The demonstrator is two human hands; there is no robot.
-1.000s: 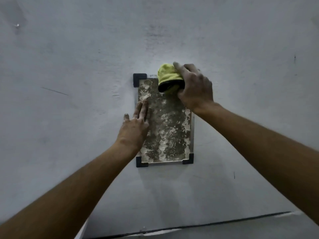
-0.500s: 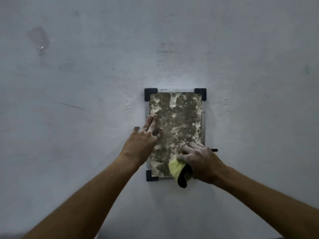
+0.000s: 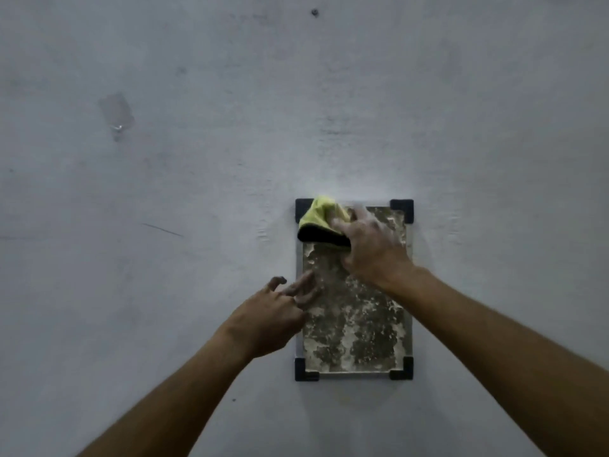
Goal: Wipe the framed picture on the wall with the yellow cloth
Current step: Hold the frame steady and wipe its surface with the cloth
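Observation:
A framed picture (image 3: pixel 359 324) with a mottled brown and white surface and black corner clips hangs on the grey wall. My right hand (image 3: pixel 369 249) presses a bunched yellow cloth (image 3: pixel 321 216) with a dark underside against the picture's top left corner. My left hand (image 3: pixel 273 315) rests at the picture's left edge, about halfway down, with the fingers spread and the fingertips touching the frame. The top left corner clip is partly hidden by the cloth.
The grey wall (image 3: pixel 197 258) fills the view. A small screw or nail (image 3: pixel 117 128) sticks out of a darker patch at the upper left. A thin scratch (image 3: pixel 161 229) runs to the left of the picture.
My right hand carried the cloth from the top edge down to the picture's bottom, then back up to the top left corner. My left hand stayed on the left edge and its fingers spread.

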